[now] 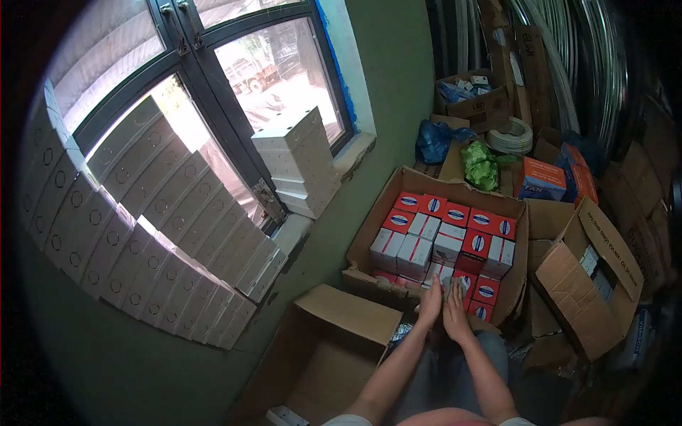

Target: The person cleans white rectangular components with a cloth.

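Observation:
My left hand [430,304] and my right hand [455,312] are side by side over the near edge of a large cardboard box [364,226]. Their palms face each other, with fingers stretched forward and a narrow gap between them. I see nothing clearly held in either one. Beneath and beyond the fingers, the box holds several small red and white cartons [433,245] with blue oval labels. Some stand higher than the front ones, and my hands hide part of the front row.
Left of my legs lies an open cardboard box [348,316] with a small white item [287,416] inside. Grey-white perforated boxes [295,163] are stacked by the window. An open-flapped carton [586,284] stands at right; a cable coil [510,136] and green plastic bag [481,166] lie behind.

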Motion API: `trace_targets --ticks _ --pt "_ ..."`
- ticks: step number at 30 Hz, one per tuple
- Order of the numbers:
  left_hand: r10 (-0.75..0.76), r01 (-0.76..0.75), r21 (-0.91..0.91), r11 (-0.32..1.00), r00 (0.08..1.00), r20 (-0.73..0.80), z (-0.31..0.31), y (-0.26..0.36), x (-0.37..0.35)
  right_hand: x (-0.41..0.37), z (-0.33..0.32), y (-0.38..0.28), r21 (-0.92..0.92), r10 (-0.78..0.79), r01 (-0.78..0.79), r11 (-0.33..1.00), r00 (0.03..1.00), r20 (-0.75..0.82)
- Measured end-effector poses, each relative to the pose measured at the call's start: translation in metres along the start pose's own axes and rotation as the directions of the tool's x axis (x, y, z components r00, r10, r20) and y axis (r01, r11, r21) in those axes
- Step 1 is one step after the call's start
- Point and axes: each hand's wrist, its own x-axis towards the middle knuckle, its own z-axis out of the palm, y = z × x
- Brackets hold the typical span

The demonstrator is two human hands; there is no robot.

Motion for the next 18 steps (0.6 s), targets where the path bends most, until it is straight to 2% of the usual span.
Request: trace_targets --ticks 1,4,7,8,11,13,14,15,16,17,18 --pt "-0.008 0.007 0.060 0.998 1.000 0.002 0.000 0.002 -0.002 0.001 -0.001 -0.003 -0.017 -0.019 0.019 1.000 1.000 -0.004" --pt "0.161 -0.169 -0.040 0.985 0.977 -0.142 0.007 0.001 -0.005 0.001 -0.003 -0.011 -0.053 -0.079 0.078 0.996 0.996 -0.029" --pt "0.098 -0.103 -0.060 0.993 0.992 -0.078 0.000 0.010 -0.009 0.008 0.001 -0.007 -0.140 -0.040 0.024 0.990 0.993 -0.112" --pt "-0.020 0.012 -0.070 0.997 0.993 -0.116 -0.001 0.015 -0.012 0.013 0.000 0.001 -0.152 -0.038 0.017 0.988 0.990 -0.139" --pt "-0.046 0.016 -0.324 0.946 0.995 -0.084 0.001 0.012 -0.012 0.031 -0.016 0.018 -0.216 -0.027 -0.054 0.975 0.934 -0.355" --pt "0.056 -0.090 -0.291 0.952 0.991 -0.123 0.002 0.014 -0.018 0.040 -0.023 0.025 0.066 -0.013 0.050 0.997 0.885 -0.465" --pt "0.103 -0.136 -0.267 0.954 0.985 -0.136 0.002 0.015 -0.022 0.045 -0.028 0.025 0.193 0.104 -0.017 0.981 0.887 -0.450" --pt "0.146 -0.178 -0.242 0.954 0.979 -0.144 0.001 0.015 -0.024 0.055 -0.025 0.031 0.176 0.070 0.031 0.984 0.838 -0.541" --pt "0.157 -0.199 -0.249 0.948 0.971 -0.179 -0.004 0.016 -0.025 0.056 -0.035 0.022 0.385 0.176 -0.003 0.923 0.893 -0.415" --pt "0.054 -0.125 -0.351 0.928 0.977 -0.205 -0.008 0.019 -0.029 0.056 -0.044 0.008 0.571 0.250 -0.056 0.819 0.930 -0.269" --pt "0.023 -0.105 -0.446 0.889 0.982 -0.185 -0.012 0.021 -0.030 0.059 -0.040 -0.003 0.573 0.247 -0.025 0.819 0.917 -0.313"
